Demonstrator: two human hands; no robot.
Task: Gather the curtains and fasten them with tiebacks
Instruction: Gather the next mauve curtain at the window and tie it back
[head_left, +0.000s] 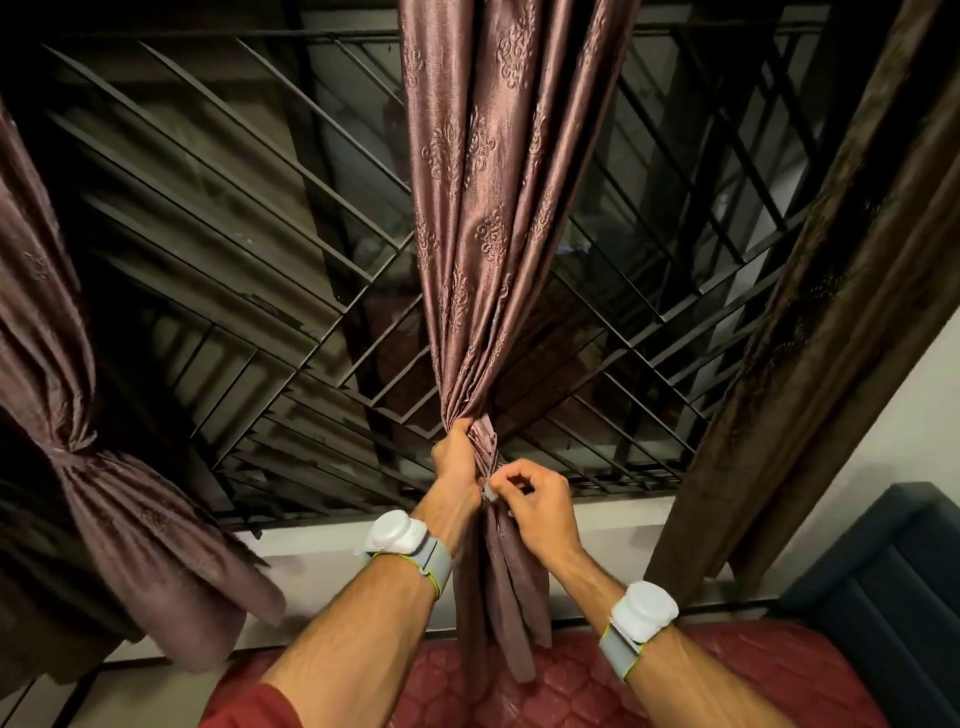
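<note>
A mauve patterned curtain (488, 218) hangs in the middle of the window, bunched into a narrow neck. My left hand (457, 457) grips that neck from the left, fingers curled round the gathered folds. Just below and to the right, my right hand (535, 501) pinches a small pale piece (488, 493) against the cloth; whether this is a tieback end I cannot tell. The curtain's tail (511, 587) hangs loose beneath both hands. A second mauve curtain (67, 364) at the left is cinched at its waist by a band.
A black metal window grille (249, 270) spans the dark window behind the curtains. A dark brown curtain (810, 338) hangs at the right. Below lie a red quilted mattress (727, 670) and a dark blue padded headboard (893, 582) at the right wall.
</note>
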